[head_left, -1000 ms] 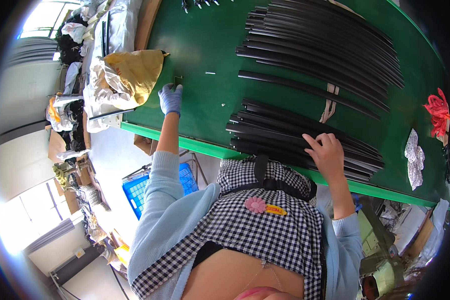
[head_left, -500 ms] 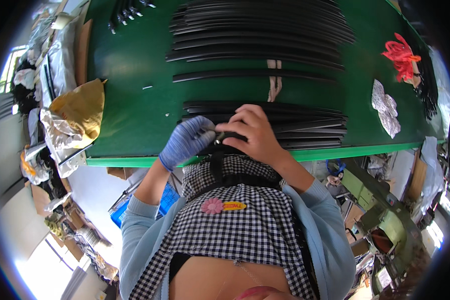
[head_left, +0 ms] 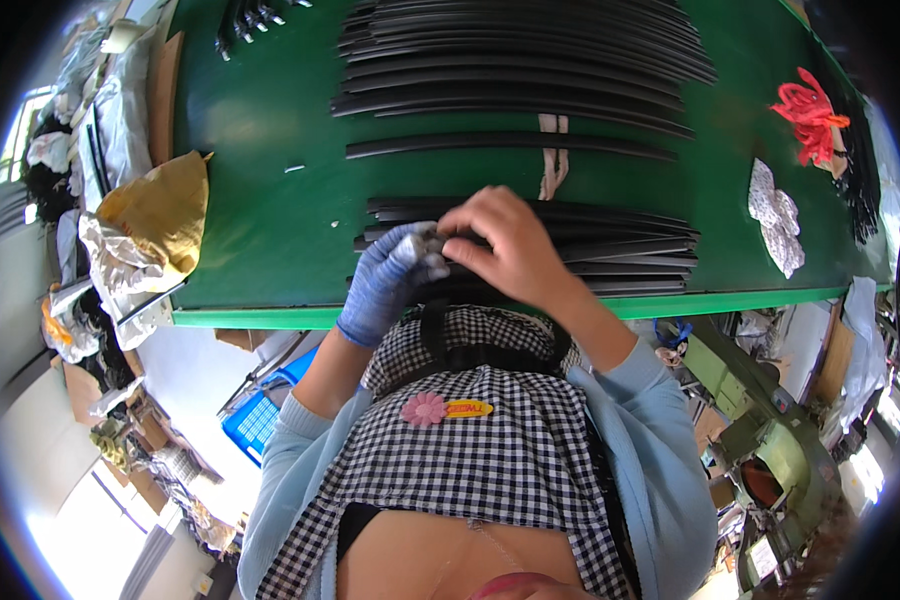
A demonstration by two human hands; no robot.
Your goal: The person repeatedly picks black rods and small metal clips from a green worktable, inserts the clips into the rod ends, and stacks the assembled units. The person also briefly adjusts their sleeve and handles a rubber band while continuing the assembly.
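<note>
My left hand, in a blue knitted glove with greyish fingertips, is closed in a pinch over the near bundle of black strips. Bare and with fingers curled, my right hand meets the left fingertips from the right side. Whatever is pinched between the two hands is hidden by the fingers. The long, narrow strips lie crosswise under and beyond my hands, close to the table's front edge. Farther off, one black strip lies alone across a pale cloth band.
A large stack of black strips covers the far middle of the green table. At left lies a yellow-brown sack; at right, a patterned cloth and a red ribbon bundle. A green machine stands at lower right.
Both hands have moved slightly away from me, over the near strips. My right fingers have drawn closer together, and the small shiny piece seen between the hands is now hidden.
</note>
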